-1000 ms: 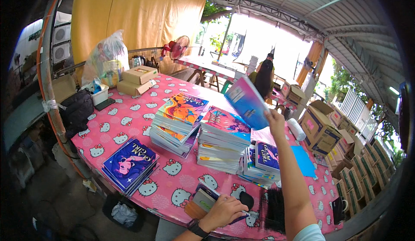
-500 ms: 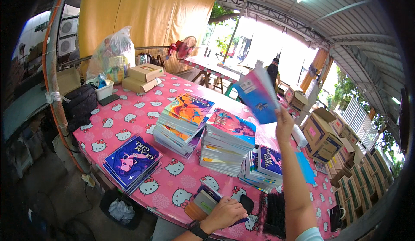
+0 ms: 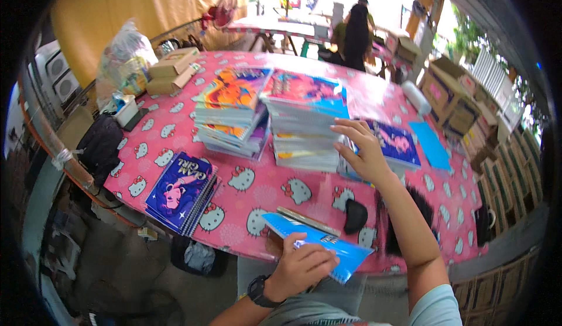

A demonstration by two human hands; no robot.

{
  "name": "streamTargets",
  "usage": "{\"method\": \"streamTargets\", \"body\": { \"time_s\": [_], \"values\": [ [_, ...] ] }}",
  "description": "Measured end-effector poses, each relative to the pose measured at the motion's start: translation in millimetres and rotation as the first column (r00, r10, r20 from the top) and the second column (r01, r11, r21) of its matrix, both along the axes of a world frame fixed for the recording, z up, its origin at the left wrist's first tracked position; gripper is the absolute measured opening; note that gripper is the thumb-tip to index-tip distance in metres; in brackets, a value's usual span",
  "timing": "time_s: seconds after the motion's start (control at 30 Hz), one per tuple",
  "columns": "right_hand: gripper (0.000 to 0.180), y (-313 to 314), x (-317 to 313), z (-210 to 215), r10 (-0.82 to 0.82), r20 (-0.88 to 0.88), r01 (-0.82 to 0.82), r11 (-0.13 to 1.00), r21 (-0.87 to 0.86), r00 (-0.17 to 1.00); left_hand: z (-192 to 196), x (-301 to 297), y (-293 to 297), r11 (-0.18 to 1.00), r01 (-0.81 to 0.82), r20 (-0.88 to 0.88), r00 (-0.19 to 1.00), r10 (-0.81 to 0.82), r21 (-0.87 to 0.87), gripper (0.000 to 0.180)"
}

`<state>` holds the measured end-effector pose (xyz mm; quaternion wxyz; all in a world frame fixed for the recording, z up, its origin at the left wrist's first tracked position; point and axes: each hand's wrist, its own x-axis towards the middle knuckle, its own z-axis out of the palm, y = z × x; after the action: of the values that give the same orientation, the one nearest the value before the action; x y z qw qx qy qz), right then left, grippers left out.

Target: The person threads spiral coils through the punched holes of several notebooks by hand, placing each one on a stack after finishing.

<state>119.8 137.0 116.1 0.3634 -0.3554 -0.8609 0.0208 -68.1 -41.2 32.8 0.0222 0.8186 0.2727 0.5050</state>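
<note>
Near the table's front edge, my left hand (image 3: pixel 301 270) is closed on a blue booklet (image 3: pixel 336 247), its fingers over the cover and the booklet tilted. A thin light-edged piece (image 3: pixel 307 220) shows just behind it, mostly hidden. My right hand (image 3: pixel 366 156) has its fingers apart and nothing in them, in front of the tall middle stack of booklets (image 3: pixel 307 118); whether it touches them I cannot tell. To its right lies a pile of purple-covered booklets (image 3: pixel 392 141). A black rounded object (image 3: pixel 355 216) and a bundle of black binding coils (image 3: pixel 410 220) lie nearer me.
Spiral-bound purple notebooks (image 3: pixel 182 194) lie at the left edge, with a stack of orange-covered booklets (image 3: pixel 231 109) beyond. Cardboard boxes (image 3: pixel 172 71) and a stuffed plastic bag (image 3: pixel 126 62) stand far left. A blue sheet (image 3: pixel 430 144) lies right. A person (image 3: pixel 356 30) is at the back.
My right hand has come down from holding up a blue-and-pink booklet and is now free. My left hand, earlier resting on a dark piece, now grips a blue booklet. The view has tilted down.
</note>
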Motion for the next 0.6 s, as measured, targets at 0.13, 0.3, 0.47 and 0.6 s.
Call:
{"method": "streamTargets", "body": {
  "time_s": [0.13,0.3,0.47,0.6],
  "values": [
    [0.032,-49,36,-42,0.065,-0.076,-0.085,0.947,-0.31,0.995,-10,-10,-24,0.982,0.179,-0.157,0.97,-0.186,-0.053,0.02],
    [0.052,-105,59,-87,0.332,-0.121,-0.325,0.675,-0.663,0.936,-24,-27,-30,0.99,0.063,-0.273,0.957,-0.095,-0.125,0.027],
    [0.04,-116,51,-101,0.263,-0.295,-0.395,0.602,-0.694,0.919,-15,-34,-4,0.987,-0.099,-0.285,0.957,0.059,-0.129,0.027],
    [0.033,-117,40,-102,0.179,-0.251,-0.306,0.638,-0.707,0.951,31,-58,-13,0.959,-0.079,-0.329,0.944,-0.015,-0.271,0.024]
  ]
}}
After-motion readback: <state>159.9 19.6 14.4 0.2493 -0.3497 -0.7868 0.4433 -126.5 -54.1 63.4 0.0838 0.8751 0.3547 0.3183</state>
